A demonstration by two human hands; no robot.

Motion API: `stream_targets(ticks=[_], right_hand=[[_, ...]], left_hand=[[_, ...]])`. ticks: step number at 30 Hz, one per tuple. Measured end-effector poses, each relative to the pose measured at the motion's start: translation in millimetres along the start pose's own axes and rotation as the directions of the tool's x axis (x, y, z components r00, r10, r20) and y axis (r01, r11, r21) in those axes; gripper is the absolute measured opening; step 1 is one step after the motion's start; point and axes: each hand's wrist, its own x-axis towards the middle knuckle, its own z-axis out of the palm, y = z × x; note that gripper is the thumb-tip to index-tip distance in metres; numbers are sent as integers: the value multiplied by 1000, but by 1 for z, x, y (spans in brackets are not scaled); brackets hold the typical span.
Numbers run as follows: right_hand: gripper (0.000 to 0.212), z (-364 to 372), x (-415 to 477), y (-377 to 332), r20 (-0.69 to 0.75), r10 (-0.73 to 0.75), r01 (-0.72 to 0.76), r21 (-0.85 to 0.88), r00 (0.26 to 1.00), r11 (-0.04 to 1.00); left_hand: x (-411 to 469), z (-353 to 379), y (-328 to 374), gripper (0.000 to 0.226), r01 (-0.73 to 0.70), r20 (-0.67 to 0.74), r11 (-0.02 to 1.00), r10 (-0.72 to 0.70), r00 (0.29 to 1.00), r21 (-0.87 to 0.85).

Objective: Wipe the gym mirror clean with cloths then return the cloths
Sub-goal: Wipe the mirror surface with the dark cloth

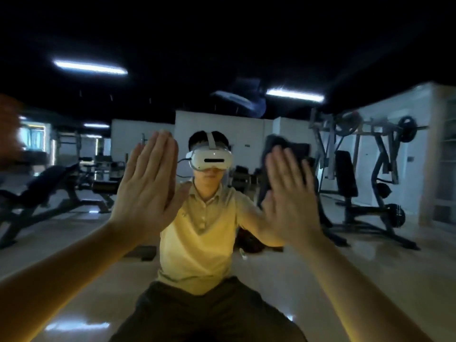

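Dark grey cloth (271, 154) sits under the right hand (288, 193), right of centre in the frame. The hand presses it flat against the mirror (246, 45). Its fingers are straight and a little spread, and folds of cloth show above the fingertips and beside the thumb. The left hand (148, 183), left of centre, is also raised flat towards the glass, fingers straight and pressed together, thumb angled out towards the centre. No cloth shows under it, and I cannot tell whether its palm touches the glass. Both bare forearms rise from the lower corners of the frame.

The mirror fills the whole view. At centre it reflects the person low to the floor, knees apart, in a yellow polo shirt (197, 238) and a white headset (212, 160). Behind, on a glossy pale floor, dark weight benches (49, 186) stand at middle left and a plate-loaded machine (370, 149) at middle right. Strip lights (90, 67) glow on the black ceiling in the upper frame.
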Motion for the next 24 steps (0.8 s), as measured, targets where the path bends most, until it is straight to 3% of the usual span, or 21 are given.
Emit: stream_targets(ticks=[2,5,6,7,9,10,12,13,15,17,19,21,22,24], right_hand=[[70,-10,27,40,-18,276,-276,12,961,961],[72,-20,82,28,-78,608,-596,133,790,792],[73,-20,98,6,-103,613,-598,146,783,788],[73,-18,110,-21,-129,556,-538,149,821,830],[74,-14,127,-86,-131,255,-239,123,958,963],[74,-15,132,-113,-100,62,-50,116,993,992],[71,-18,139,-128,-65,-243,249,101,968,963],[70,-19,143,-117,-58,-312,315,72,948,946],[69,-20,147,-73,-52,-263,263,-13,963,965],[67,-19,153,-15,-100,-7,3,-42,995,999],[68,-26,160,27,-118,298,-299,10,947,954],[69,-28,167,19,-140,466,-458,89,874,885],[69,-27,168,-2,-156,466,-452,114,871,885],[69,-20,162,-62,-189,274,-247,157,943,956]], left_hand=[[16,4,6,91,34,25,999,-35,999,43],[17,6,15,94,70,16,996,-71,997,47],[17,4,16,90,76,-14,996,-76,997,35],[19,-1,15,84,76,-52,997,-75,996,16],[30,-10,9,73,68,-141,998,-70,988,-18],[38,-15,4,69,76,-178,997,-80,981,-31],[55,-22,-7,65,128,-204,989,-140,969,-70],[64,-22,-12,65,152,-194,986,-164,967,-75],[77,-19,-18,67,168,-145,986,-169,975,-24],[82,-12,-19,72,154,-86,988,-152,985,15],[83,-6,-19,75,132,-65,991,-133,989,-15],[82,-7,-20,76,111,-71,992,-115,991,-52],[81,-9,-21,74,98,-80,992,-104,991,-80],[81,-17,-24,68,86,-98,975,-108,989,-206]])
